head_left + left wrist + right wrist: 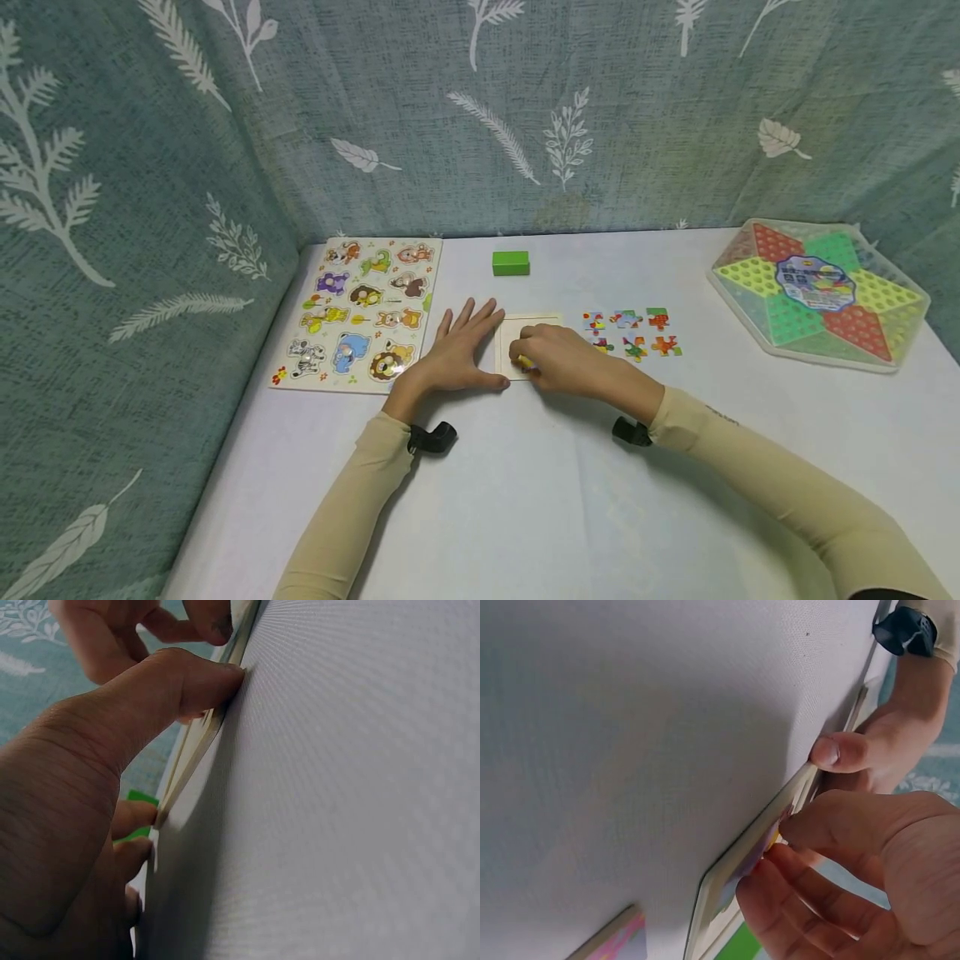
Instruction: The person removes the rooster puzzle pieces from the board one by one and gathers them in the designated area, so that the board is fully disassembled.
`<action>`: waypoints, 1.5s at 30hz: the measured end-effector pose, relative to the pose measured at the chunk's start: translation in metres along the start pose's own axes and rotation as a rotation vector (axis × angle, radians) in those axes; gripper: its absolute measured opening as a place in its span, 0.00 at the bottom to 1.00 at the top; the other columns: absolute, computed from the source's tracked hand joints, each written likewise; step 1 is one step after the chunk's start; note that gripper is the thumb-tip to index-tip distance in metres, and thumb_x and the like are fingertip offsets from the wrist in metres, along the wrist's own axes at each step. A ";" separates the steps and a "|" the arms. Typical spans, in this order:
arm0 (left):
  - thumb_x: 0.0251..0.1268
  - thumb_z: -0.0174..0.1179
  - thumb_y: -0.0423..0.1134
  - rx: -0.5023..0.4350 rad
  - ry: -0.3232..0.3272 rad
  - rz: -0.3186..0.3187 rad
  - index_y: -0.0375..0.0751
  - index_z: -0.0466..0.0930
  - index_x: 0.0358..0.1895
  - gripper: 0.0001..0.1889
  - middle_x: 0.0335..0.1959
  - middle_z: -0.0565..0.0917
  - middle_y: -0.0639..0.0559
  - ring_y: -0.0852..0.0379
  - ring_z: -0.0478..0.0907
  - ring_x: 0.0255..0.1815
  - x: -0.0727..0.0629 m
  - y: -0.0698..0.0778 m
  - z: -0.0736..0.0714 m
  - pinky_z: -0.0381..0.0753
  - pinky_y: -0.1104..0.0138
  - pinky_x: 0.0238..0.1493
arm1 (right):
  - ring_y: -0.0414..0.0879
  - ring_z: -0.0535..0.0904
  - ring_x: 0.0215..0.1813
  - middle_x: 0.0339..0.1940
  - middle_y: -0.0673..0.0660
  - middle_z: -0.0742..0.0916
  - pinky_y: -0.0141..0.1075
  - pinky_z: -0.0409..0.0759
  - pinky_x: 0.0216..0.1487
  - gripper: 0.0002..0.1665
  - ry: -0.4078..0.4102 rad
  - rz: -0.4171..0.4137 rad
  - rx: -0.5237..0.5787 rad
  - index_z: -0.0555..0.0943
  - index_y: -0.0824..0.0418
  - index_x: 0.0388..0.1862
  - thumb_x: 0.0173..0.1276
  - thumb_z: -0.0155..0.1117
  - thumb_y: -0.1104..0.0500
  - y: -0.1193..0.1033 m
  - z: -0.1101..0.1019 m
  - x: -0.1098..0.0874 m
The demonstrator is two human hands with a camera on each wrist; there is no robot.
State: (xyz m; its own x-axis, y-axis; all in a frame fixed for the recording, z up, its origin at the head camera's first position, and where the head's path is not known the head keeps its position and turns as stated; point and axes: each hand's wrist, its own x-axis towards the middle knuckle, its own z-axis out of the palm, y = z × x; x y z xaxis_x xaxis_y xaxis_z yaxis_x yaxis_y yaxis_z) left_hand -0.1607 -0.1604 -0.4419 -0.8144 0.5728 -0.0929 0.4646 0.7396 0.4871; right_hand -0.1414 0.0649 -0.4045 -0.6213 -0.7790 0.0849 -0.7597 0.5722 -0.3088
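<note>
A small pale wooden puzzle tray (540,317) lies flat on the white table. My left hand (453,357) is spread beside it, fingers straight, with thumb and fingertips at its left edge; in the left wrist view the thumb presses the corner of the tray rim (180,776). Over the tray, my right hand (561,360) pinches a small yellowish puzzle piece (526,362) between thumb and fingers, low against the tray's inside. The fingers hide most of that piece. Several loose jigsaw pieces (657,318) lie in two rows just right of the tray.
An animal puzzle board (360,317) lies at the left, close to my left hand. A green block (511,263) stands behind the tray. At the far right sits a hexagonal game box (817,292). Patterned curtain (495,125) borders the table at back and left.
</note>
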 end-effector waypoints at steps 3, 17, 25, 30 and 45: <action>0.49 0.73 0.64 -0.002 -0.001 -0.004 0.47 0.48 0.82 0.60 0.83 0.43 0.51 0.45 0.29 0.81 0.000 0.000 0.000 0.23 0.45 0.74 | 0.47 0.78 0.33 0.33 0.54 0.83 0.41 0.79 0.36 0.16 0.002 -0.001 -0.007 0.86 0.59 0.37 0.51 0.67 0.74 0.000 0.000 0.001; 0.49 0.72 0.63 0.004 0.003 0.006 0.46 0.49 0.82 0.59 0.83 0.43 0.50 0.44 0.30 0.81 0.000 0.000 0.001 0.24 0.45 0.74 | 0.48 0.77 0.33 0.32 0.51 0.81 0.41 0.78 0.33 0.18 -0.004 0.039 -0.020 0.87 0.57 0.38 0.50 0.67 0.73 0.000 0.000 0.001; 0.50 0.72 0.64 0.007 -0.003 0.001 0.48 0.48 0.82 0.60 0.83 0.42 0.51 0.45 0.29 0.81 0.000 0.001 0.000 0.23 0.45 0.74 | 0.48 0.75 0.36 0.35 0.52 0.80 0.40 0.75 0.32 0.19 0.011 0.060 -0.017 0.88 0.56 0.40 0.50 0.69 0.73 0.000 0.001 0.000; 0.50 0.72 0.64 0.013 0.005 0.002 0.48 0.48 0.82 0.59 0.83 0.42 0.51 0.45 0.29 0.81 0.001 0.000 0.001 0.24 0.45 0.74 | 0.47 0.75 0.36 0.35 0.52 0.80 0.39 0.75 0.32 0.17 0.034 0.062 -0.032 0.87 0.56 0.38 0.50 0.68 0.71 -0.002 0.002 -0.001; 0.50 0.72 0.64 -0.007 0.008 0.009 0.46 0.50 0.81 0.59 0.83 0.43 0.50 0.44 0.30 0.81 0.000 -0.002 0.001 0.24 0.44 0.74 | 0.45 0.73 0.34 0.33 0.51 0.79 0.37 0.74 0.34 0.11 0.063 0.053 0.007 0.84 0.59 0.35 0.53 0.71 0.69 -0.003 0.003 0.000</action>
State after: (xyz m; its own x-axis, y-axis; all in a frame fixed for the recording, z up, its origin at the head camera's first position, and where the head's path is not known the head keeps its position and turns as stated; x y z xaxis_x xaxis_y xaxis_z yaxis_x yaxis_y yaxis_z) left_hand -0.1612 -0.1615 -0.4440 -0.8132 0.5762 -0.0813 0.4692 0.7319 0.4942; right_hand -0.1385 0.0620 -0.4067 -0.6716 -0.7299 0.1275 -0.7242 0.6103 -0.3210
